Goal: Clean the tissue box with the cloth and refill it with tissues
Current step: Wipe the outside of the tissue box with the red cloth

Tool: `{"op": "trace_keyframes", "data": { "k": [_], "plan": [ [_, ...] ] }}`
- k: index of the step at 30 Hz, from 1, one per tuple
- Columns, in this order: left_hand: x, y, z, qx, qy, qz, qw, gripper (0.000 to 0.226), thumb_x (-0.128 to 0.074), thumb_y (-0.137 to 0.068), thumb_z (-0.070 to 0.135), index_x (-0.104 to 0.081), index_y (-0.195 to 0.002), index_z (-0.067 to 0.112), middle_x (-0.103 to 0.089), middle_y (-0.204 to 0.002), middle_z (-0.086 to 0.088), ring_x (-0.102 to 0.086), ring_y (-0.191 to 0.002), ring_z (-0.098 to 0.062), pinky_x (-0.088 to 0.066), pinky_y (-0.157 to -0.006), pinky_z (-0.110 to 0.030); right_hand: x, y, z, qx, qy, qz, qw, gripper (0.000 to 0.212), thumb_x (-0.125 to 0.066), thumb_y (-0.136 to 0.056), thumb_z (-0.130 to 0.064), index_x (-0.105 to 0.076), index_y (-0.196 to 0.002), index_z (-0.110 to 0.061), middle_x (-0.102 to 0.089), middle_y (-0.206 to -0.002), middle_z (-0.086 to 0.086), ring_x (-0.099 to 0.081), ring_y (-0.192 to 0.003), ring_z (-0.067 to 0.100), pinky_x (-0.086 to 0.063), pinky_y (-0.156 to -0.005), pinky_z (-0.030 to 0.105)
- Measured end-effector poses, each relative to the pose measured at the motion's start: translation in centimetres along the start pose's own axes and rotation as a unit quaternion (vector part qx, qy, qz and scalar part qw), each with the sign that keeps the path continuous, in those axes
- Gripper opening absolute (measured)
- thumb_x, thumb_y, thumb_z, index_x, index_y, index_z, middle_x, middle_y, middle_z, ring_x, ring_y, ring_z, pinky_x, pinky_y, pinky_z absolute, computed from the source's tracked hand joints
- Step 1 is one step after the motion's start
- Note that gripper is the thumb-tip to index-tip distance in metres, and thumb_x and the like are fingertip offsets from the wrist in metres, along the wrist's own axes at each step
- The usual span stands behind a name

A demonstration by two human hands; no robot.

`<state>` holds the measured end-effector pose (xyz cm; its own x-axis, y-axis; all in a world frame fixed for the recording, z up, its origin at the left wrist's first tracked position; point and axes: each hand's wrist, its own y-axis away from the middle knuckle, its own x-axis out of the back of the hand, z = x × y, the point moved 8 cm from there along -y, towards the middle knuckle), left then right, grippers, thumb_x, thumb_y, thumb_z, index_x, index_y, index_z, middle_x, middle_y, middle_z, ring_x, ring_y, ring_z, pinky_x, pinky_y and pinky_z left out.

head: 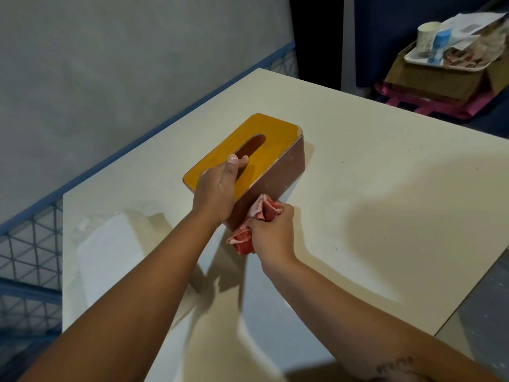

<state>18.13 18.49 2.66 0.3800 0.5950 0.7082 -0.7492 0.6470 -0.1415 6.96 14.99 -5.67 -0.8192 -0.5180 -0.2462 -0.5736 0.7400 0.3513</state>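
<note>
— Where's the tissue box (275, 150)?
— On the table (385, 188), lengthwise away from you. Your left hand (214, 191) grips its near end; your right hand (271, 230) clutches the bunched cloth (264, 212) against its right side.

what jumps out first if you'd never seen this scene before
The tissue box, yellow on top with brown sides, stands in the middle of the cream table, held from above by the left hand with one digit at the slot. The right hand grips a red cloth against the box's near side. A white tissue pack lies near the table's left edge.
</note>
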Motion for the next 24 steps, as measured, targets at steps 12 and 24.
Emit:
{"op": "trace_keyframes", "data": {
  "k": [12, 24],
  "plan": [
    [-0.1, -0.2, 0.3, -0.027, -0.027, -0.013, 0.999, 0.059, -0.021, -0.09, 0.046, -0.057, -0.128, 0.019, -0.059, -0.131, -0.003, -0.05, -0.124, -0.02, -0.038, -0.107, -0.041, -1.3, 1.3, -1.2, 0.055, 0.017, -0.048, 0.997, 0.035, -0.06, -0.084, 0.0, -0.037, -0.095, -0.024, -0.051, -0.089, -0.007, -0.055, -0.079, 0.007, -0.043, -0.056, 0.008],
    [-0.2, -0.2, 0.3, -0.02, -0.036, -0.023, 0.999, 0.05, -0.027, -0.096, 0.045, -0.057, -0.128, 0.021, -0.058, -0.131, -0.002, -0.049, -0.124, -0.022, -0.037, -0.107, -0.039, 3.6, -5.5, -0.5, -0.127, -0.008, 0.102, 0.987, 0.028, -0.059, -0.08, 0.007, -0.065, -0.104, -0.006, -0.065, -0.094, 0.011, -0.066, -0.084, 0.027, -0.053, -0.069, 0.032]
  ]
}}
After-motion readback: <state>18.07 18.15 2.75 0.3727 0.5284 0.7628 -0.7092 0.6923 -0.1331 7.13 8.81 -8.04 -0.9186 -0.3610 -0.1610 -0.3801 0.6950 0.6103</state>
